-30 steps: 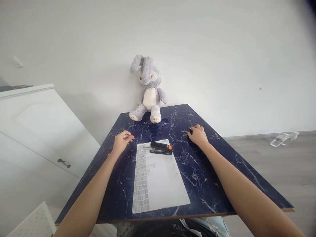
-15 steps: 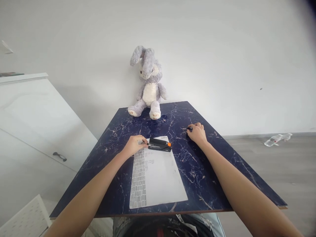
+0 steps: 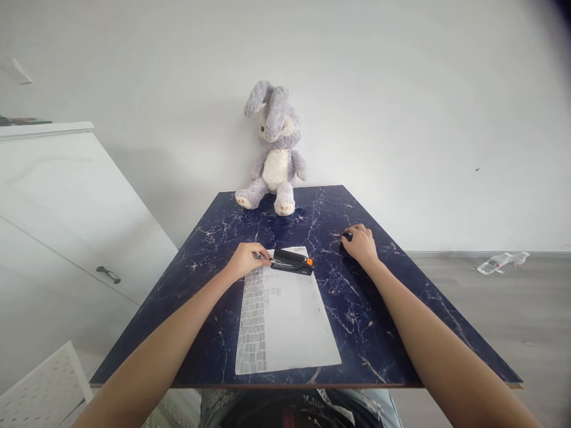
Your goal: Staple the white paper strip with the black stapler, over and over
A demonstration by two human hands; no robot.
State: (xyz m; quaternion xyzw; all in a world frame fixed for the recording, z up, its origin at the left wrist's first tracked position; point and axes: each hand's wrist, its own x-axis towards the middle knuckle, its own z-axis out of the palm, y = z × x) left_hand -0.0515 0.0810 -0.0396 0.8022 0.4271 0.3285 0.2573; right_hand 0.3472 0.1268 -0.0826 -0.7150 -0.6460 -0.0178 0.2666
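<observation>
A black stapler [image 3: 292, 261] with an orange piece at its right end lies across the top of a white printed sheet [image 3: 298, 327]. At the stapler's left end is my left hand [image 3: 248, 259], its thumb and fingers pinched together on something thin that I cannot make out. A strip of metal shows along the stapler's middle. Farther right, my right hand [image 3: 361, 242] rests on the dark blue marbled table [image 3: 370, 333], fingers curled round a small black object [image 3: 347, 236]. Most of that object is hidden by the hand.
A grey plush rabbit [image 3: 276, 154] sits at the table's far edge against the wall. To the left stands a white cabinet [image 3: 80, 208] with a dark handle. A white perforated panel [image 3: 49, 386] is at lower left. A clear plastic item [image 3: 495, 263] lies on the floor at right.
The whole view has shifted slightly, so things appear a little farther right. Both hands keep nearly the same place and grip; the stapler stays on the sheet.
</observation>
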